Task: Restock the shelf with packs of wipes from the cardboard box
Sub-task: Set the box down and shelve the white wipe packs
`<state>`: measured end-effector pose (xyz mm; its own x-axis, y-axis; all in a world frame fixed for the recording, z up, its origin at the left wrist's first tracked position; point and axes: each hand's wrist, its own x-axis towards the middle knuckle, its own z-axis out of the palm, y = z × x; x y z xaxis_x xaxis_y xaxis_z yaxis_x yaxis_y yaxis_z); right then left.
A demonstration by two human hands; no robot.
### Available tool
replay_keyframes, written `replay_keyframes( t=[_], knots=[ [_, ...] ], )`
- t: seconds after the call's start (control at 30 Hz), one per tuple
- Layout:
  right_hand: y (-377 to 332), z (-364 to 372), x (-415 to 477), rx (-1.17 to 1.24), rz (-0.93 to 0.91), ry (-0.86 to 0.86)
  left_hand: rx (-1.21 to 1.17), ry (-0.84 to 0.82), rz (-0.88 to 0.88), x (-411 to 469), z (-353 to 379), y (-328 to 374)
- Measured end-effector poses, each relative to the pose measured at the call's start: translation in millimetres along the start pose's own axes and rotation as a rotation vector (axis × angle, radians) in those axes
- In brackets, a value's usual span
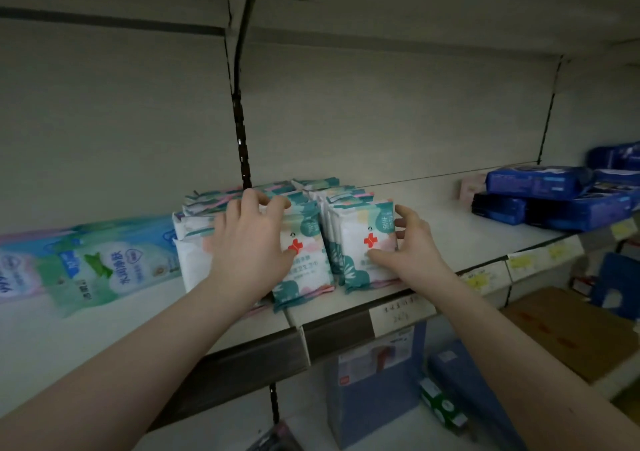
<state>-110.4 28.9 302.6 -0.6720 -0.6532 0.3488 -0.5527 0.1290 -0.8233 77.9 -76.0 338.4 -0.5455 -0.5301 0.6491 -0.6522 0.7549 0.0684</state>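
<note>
Several white and teal packs of wipes with a red cross [360, 228] stand in rows on the pale shelf [460, 235], near its front edge. My left hand [252, 239] lies spread over the front and top of the left row of packs [304, 270], fingers apart. My right hand [412, 242] cups the right side of the front pack in the right row, thumb under its lower front, fingers at its edge. A brown cardboard box [568, 332] sits low at the right, below the shelf.
Large green and blue wipe packs [104, 267] lie at the left of the shelf. Dark blue packs [554, 197] are piled at the right, a pink one behind them. Price labels [526, 263] line the shelf edge. Blue packages [377, 381] stand on the shelf below.
</note>
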Motion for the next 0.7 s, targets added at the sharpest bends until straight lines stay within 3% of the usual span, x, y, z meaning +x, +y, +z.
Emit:
replay_keyframes(
  t=[0.23, 0.7],
  knots=[
    [-3, -5, -4, -0.055, -0.016, -0.032, 0.081, 0.144, 0.053, -6, 7, 6],
    [-12, -25, -51, 0.272, -0.095, 0.072, -0.315, 0.120, 0.037, -31, -3, 56]
  ],
)
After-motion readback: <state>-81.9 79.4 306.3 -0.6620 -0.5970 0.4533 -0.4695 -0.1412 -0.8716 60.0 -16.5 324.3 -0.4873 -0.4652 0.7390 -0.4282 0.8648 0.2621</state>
